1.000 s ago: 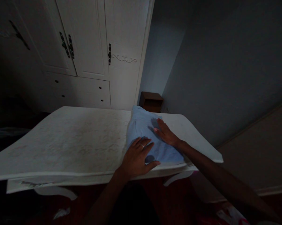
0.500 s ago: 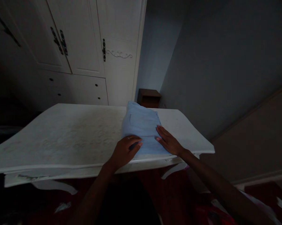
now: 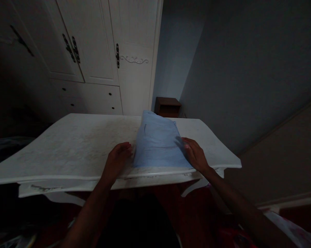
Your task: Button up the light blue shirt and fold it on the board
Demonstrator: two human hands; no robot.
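Note:
A light blue folded garment (image 3: 159, 137) lies flat on the white table (image 3: 93, 144), its near edge close to the table's front edge. Just left of the cloth is my left hand (image 3: 119, 155), slightly blurred, raised with fingers loosely extended and holding nothing. My right hand (image 3: 195, 153) is at the garment's right side, fingers stretched out and curved inward along its edge. Whether those fingertips touch the cloth is hard to tell. The exact kind of garment cannot be made out in the dim light.
Behind the table stands a white wardrobe (image 3: 93, 58) with dark handles and drawers. A small brown cabinet (image 3: 168, 103) is in the back corner, beside a grey wall (image 3: 248, 69). Dark, indistinct things lie at the far left.
My left hand has lifted off the garment and moved left, beside it. My right hand has slid from on top of the cloth to its right edge. The garment's front now lies uncovered.

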